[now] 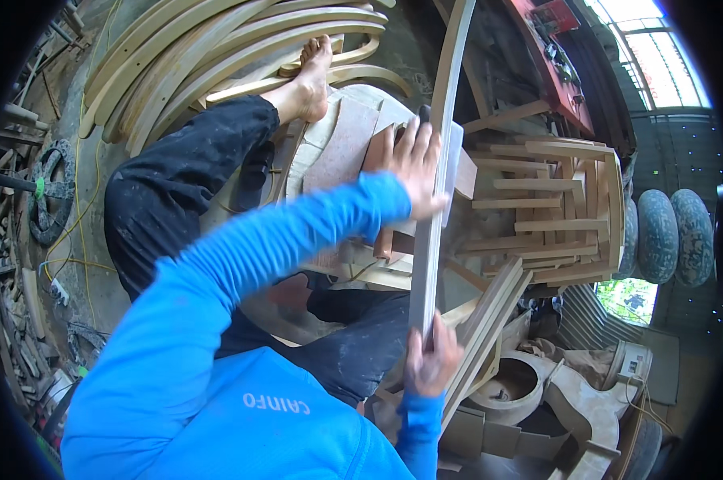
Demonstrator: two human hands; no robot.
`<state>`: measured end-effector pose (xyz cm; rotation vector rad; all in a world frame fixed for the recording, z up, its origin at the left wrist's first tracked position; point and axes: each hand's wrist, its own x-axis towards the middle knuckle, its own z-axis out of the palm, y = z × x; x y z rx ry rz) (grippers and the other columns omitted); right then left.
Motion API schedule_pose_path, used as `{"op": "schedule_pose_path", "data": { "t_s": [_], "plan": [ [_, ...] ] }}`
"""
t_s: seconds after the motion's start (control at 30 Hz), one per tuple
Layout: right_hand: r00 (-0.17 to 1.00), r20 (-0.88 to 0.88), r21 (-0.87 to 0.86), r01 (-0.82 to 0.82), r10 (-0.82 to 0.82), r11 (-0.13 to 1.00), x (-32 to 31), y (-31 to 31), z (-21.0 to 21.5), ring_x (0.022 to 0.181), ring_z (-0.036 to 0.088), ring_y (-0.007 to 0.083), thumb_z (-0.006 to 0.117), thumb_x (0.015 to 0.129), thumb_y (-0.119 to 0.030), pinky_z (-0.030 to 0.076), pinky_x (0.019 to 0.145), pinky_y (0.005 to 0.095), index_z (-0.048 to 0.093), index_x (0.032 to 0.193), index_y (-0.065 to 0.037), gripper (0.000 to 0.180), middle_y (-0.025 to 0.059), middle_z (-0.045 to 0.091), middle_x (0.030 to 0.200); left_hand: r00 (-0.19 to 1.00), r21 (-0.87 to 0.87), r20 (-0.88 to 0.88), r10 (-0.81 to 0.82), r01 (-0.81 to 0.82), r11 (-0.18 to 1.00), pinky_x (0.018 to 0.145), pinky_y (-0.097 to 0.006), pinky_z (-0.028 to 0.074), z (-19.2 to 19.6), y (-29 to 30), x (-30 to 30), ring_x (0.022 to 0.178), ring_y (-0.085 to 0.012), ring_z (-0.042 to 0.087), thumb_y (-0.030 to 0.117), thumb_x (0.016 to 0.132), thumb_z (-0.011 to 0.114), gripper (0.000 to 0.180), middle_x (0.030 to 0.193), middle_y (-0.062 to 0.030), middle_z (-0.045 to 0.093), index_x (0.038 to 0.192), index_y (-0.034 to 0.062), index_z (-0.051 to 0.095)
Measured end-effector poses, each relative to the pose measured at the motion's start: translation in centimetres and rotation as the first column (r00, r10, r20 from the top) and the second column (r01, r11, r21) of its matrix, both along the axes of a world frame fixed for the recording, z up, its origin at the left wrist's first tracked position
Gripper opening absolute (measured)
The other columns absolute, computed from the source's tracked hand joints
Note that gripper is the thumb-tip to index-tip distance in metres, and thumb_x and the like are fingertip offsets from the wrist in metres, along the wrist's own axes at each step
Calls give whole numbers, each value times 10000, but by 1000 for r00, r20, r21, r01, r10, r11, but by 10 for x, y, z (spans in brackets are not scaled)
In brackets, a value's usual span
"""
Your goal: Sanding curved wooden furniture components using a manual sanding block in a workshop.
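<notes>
A long, narrow wooden strip [428,264] runs from the far edge toward me, slightly curved at its far part. My right hand [432,358] is wrapped around its near end, slightly blurred. Farther up, my left hand [413,164] lies on the strip with fingers stretched out and thumb across it. Beneath the strip, a pale grey, flat-edged piece [455,156] partly shows. Beside my left hand is a brown wooden block [375,152], partly covered by the hand, on a worn low bench [317,148]. My bare foot [312,80] rests at the bench's far left edge.
Curved wooden pieces [165,60] are piled at the far left. Cut wooden pieces [549,204] are stacked to the right, with long strips [489,320] leaning near my right arm. A machine with a round opening [509,384] stands at lower right. A yellow cable [93,188] crosses the left floor.
</notes>
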<state>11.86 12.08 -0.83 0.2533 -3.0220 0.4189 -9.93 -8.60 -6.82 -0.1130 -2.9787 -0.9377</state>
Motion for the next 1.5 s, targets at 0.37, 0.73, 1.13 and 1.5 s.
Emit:
{"op": "schedule_pose_path", "data": {
  "t_s": [0.37, 0.73, 1.13, 1.5],
  "plan": [
    [969, -235, 103, 96, -69, 990, -241, -72, -56, 1047, 677, 323, 693, 852, -325, 464, 888, 482, 659, 1331, -105, 529, 131, 690, 1158, 996, -442, 44, -80, 91, 892, 1265, -547, 179, 119, -176, -42, 1575, -396, 132, 373, 894, 667, 845, 1679, -251, 169, 1600, 76, 310],
    [965, -245, -51, 82, -92, 995, -342, -110, -61, 1077, 685, 401, 664, 881, -346, 533, 955, 486, 681, 1314, -78, 509, 225, 688, 1164, 978, -369, -106, -179, 129, 921, 1259, -583, 195, 30, -150, -37, 1580, -370, 154, 352, 873, 732, 726, 1671, -191, 246, 1527, 176, 469],
    [977, -165, 93, 151, -134, 984, -155, -39, -55, 989, 674, 353, 681, 887, -340, 470, 863, 483, 638, 1357, -159, 505, 145, 666, 1091, 962, -346, -118, -245, 192, 918, 1253, -590, 169, 48, -91, -37, 1579, -379, 133, 358, 924, 678, 720, 1666, -207, 233, 1562, 148, 417],
    [928, 279, -24, 263, -246, 964, 148, 73, 12, 883, 691, 481, 670, 951, -203, 552, 723, 533, 567, 1330, -113, 403, 252, 701, 1058, 972, -404, -136, -194, 125, 906, 1260, -618, 24, 20, 3, -64, 1606, -334, -20, 590, 1016, 426, 783, 1731, -142, 89, 1640, 150, 253]
  ]
}}
